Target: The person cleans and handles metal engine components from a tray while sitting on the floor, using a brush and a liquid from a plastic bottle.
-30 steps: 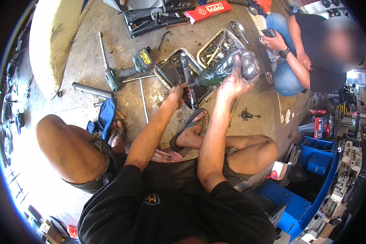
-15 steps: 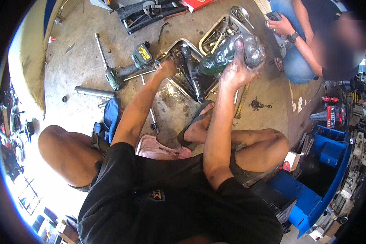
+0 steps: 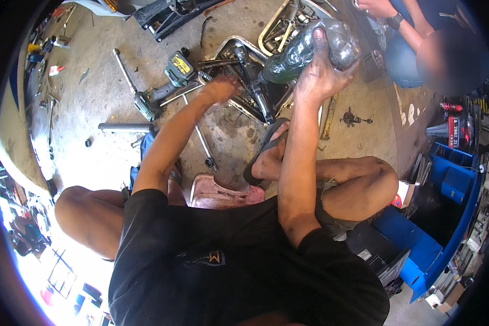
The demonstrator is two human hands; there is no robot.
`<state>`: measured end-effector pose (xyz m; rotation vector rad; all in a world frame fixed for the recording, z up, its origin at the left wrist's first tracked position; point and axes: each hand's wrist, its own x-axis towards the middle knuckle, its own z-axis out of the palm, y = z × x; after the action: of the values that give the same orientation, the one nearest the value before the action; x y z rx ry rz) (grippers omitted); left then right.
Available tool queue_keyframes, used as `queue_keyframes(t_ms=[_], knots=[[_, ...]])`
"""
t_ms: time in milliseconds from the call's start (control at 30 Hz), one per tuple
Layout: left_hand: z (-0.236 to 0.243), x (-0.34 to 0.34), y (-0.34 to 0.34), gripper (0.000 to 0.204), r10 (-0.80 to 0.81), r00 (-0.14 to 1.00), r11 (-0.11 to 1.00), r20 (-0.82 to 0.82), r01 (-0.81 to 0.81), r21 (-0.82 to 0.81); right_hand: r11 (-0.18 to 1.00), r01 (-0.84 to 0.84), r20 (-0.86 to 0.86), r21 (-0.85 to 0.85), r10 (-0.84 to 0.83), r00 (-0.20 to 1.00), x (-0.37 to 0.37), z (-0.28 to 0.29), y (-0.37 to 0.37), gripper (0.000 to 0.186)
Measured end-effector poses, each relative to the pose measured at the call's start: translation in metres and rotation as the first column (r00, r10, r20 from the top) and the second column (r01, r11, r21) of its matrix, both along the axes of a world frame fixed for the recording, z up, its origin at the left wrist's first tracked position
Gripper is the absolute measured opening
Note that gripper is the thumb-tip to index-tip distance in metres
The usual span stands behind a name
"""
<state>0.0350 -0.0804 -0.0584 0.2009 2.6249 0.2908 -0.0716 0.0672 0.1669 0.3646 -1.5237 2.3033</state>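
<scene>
My right hand (image 3: 327, 76) is wrapped round a crumpled clear plastic bottle (image 3: 289, 61), the thumb along its side. The bottle is tilted, its neck pointing down and left over a metal tray (image 3: 244, 112). Greasy dark metal parts lie in that tray, among them a long black cylindrical part (image 3: 250, 73) near the bottle's mouth. Any liquid leaving the bottle is too small to make out. My left hand (image 3: 221, 89) is over the tray's left side, next to the parts; its fingers are smeared by motion, and whether they hold anything is hidden.
A cordless impact wrench (image 3: 165, 81) and a T-handle wrench (image 3: 198, 133) lie left of the tray. Behind it stands another tray (image 3: 262, 41) of tools. A pink plastic piece (image 3: 217, 191) sits before me. Another person (image 3: 405, 60) crouches at the right, near a blue metal box (image 3: 402, 239).
The view has shifted, so the trays and tools appear higher up. My right hand still holds the bottle tilted. My left hand is now blurred over the parts.
</scene>
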Motion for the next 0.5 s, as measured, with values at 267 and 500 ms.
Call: queue_keyframes(t_ms=[267,500], knots=[[-0.025,0.01,0.105,0.074,0.13,0.991,0.972,0.014,-0.131,0.197,0.996,0.084,-0.023,0.001,-0.084,0.996,-0.012,0.004,0.015,0.059],[-0.04,-0.011,0.106,0.065,-0.006,0.989,0.964,0.145,-0.033,0.263,0.992,0.126,-0.052,-0.006,-0.126,0.991,-0.018,0.002,0.022,0.058]])
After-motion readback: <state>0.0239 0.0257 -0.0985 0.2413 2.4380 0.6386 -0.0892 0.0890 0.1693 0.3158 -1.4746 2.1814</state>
